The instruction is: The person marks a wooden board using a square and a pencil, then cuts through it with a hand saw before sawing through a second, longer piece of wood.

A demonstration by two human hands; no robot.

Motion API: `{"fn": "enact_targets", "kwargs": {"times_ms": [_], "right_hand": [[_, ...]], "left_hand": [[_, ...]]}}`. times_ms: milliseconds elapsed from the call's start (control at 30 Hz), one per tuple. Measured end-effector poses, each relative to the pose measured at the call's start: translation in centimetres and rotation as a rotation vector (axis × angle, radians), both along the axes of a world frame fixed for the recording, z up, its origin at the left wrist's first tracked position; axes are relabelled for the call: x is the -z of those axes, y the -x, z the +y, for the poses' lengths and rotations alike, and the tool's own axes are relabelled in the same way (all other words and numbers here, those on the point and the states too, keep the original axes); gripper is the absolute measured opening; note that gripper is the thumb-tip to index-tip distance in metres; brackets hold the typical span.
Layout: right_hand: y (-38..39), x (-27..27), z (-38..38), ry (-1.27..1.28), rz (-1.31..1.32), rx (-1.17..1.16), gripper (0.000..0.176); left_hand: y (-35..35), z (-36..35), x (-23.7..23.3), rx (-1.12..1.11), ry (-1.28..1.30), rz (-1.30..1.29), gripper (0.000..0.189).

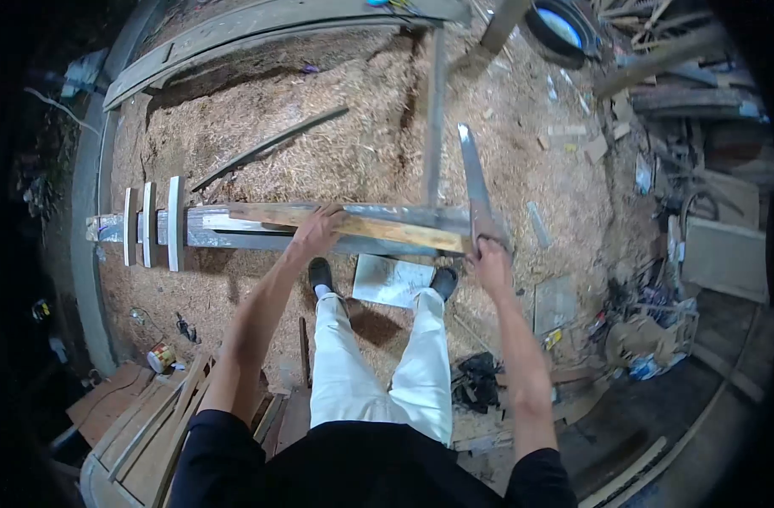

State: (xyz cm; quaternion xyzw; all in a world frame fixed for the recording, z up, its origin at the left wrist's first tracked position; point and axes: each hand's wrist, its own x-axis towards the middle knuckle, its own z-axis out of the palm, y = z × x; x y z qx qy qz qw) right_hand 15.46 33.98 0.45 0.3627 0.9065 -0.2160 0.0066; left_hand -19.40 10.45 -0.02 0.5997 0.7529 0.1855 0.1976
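Note:
A long wooden board (404, 233) lies slantwise on a narrow bench (260, 240) in front of me. My left hand (319, 229) presses on the board near its middle, fingers wrapped over its edge. At the board's right end my right hand (492, 254) is closed round the handle of a hand saw (473, 173), whose blade points away from me. The blade is beside the board's end; whether it touches the wood I cannot tell. Several pale curved wood pieces, one of them at the right of the group (176, 224), lie across the bench's left end.
Wood shavings (319, 161) cover the ground, with a loose strip of wood (271, 147) beyond the bench. A pale flat sheet (393, 280) lies between my feet. A post (435, 118) stretches away beyond the bench. Scrap wood is at the right and lower left.

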Motion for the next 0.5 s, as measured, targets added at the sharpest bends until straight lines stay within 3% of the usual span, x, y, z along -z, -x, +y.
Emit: {"fn": "enact_targets", "kwargs": {"times_ms": [67, 233, 300, 367, 500], "right_hand": [[-3.9, -0.7, 3.8, -0.012, 0.024, -0.060, 0.023], [-12.8, 0.3, 10.1, -0.022, -0.052, -0.016, 0.024], [-14.5, 0.4, 12.2, -0.004, -0.068, 0.010, 0.028], [-16.2, 1.4, 13.6, -0.024, -0.057, 0.036, 0.028], [-17.3, 3.0, 15.8, -0.013, -0.110, 0.087, 0.028]], "left_hand": [[-4.4, 3.5, 0.3, -0.021, 0.126, -0.088, 0.044], [-13.7, 10.6, 3.4, -0.066, 0.136, -0.093, 0.047], [-15.6, 12.7, 4.1, -0.084, 0.180, -0.125, 0.047], [-17.2, 14.5, 4.9, 0.006, 0.043, 0.041, 0.045], [-18.2, 17.4, 5.5, 0.009, 0.101, 0.015, 0.047]]}}
